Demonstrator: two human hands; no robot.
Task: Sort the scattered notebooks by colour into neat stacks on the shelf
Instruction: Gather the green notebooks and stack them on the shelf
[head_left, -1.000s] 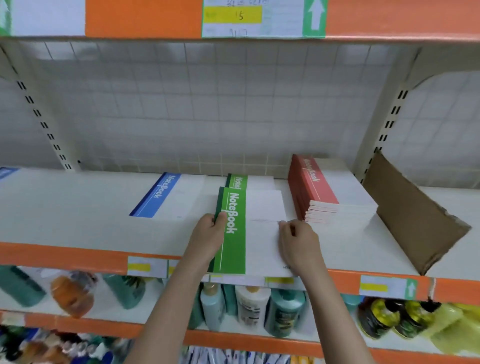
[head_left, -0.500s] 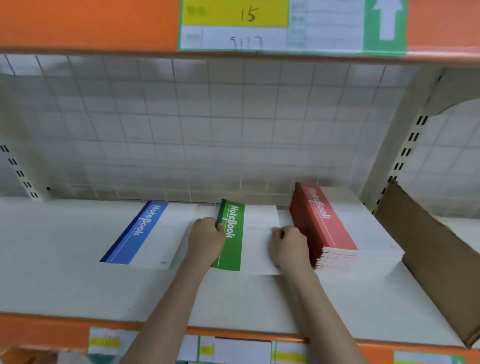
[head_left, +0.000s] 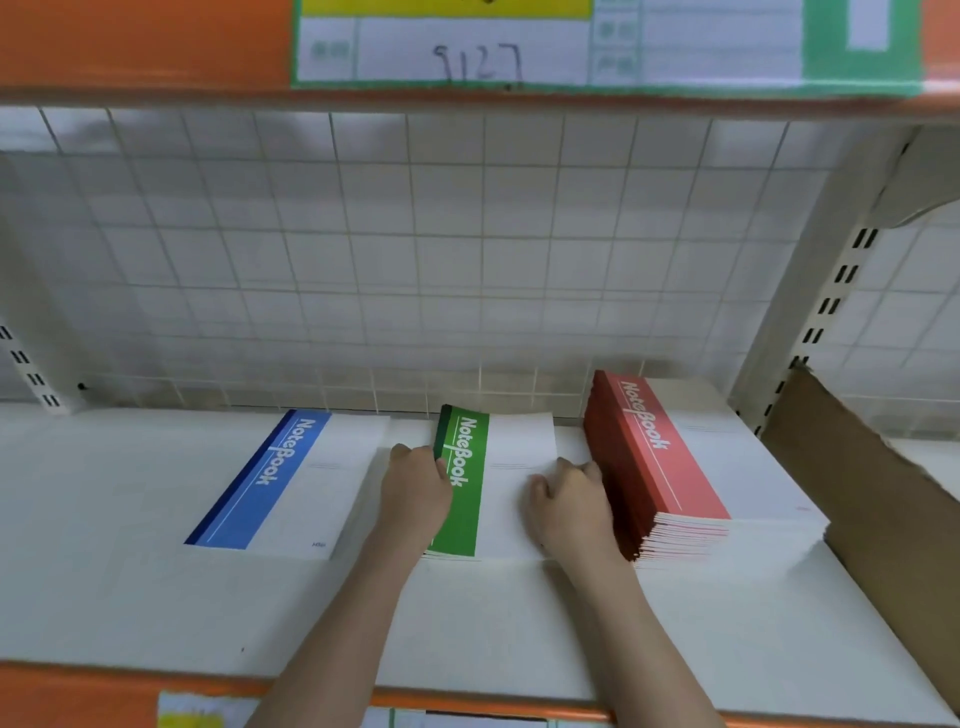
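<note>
Reading "NoteBook": green notebook (head_left: 470, 483), tag (head_left: 478, 60) "9127"

— From my seat, the left hand (head_left: 415, 493) covers the near spine of the green notebook (head_left: 470, 488). How many lie under it?

— I can't count them; the fingers are hidden behind the edges. The right hand (head_left: 569, 512) hides the white corner too.

— The shelf label (head_left: 571, 47)?

— Cut off at the top, print blurred. The cardboard sheet (head_left: 872, 493) runs off the right edge, and both forearms leave at the bottom.
</note>
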